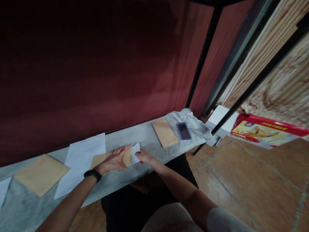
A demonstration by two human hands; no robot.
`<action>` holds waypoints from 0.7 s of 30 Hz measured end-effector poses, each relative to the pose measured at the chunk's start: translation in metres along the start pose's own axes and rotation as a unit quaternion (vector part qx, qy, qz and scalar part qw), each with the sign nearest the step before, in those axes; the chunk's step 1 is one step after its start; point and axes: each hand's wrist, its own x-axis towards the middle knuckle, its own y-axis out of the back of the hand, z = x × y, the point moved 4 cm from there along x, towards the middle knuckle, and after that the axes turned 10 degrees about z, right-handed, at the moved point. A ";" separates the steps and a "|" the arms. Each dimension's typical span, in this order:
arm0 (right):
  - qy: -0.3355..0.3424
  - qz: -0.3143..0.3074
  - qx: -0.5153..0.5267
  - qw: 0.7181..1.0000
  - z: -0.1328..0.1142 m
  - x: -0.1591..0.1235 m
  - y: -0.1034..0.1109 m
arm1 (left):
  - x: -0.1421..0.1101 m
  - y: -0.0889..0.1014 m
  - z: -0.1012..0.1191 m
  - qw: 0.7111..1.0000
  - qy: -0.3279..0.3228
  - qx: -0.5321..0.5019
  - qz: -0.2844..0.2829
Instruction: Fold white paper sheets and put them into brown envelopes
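My left hand (114,160), with a black band on its wrist, lies with fingers stretched out over a tan paper envelope (127,157) and covers its middle. At the envelope's right end a piece of white paper (135,151) sticks out, apparently folded. My right hand (145,156) pinches that paper between thumb and fingers. How far the paper reaches into the envelope cannot be seen. Partly under the envelope's left side, white sheets (84,154) are spread on the grey cloth-covered surface (127,177).
Another tan envelope (165,132) lies to the right, beside a dark phone (183,131). A third envelope (41,175) rests at the left, near a white sheet (4,190). Black metal posts (205,54) rise at the right end; a red and yellow box (265,130) stands beyond.
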 end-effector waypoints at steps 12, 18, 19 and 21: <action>0.033 -0.034 -0.005 0.999 0.020 0.007 0.014 | -0.001 0.012 0.037 0.997 -0.043 -0.017 0.063; 0.048 -0.047 -0.011 0.998 0.015 -0.005 0.010 | 0.008 0.013 0.057 0.995 -0.076 -0.022 0.069; 0.047 -0.045 -0.015 0.998 0.015 -0.006 0.010 | 0.009 0.012 0.058 0.994 -0.079 -0.021 0.069; 0.045 -0.039 -0.025 0.998 0.016 -0.007 0.012 | 0.010 0.009 0.059 0.994 -0.082 -0.022 0.066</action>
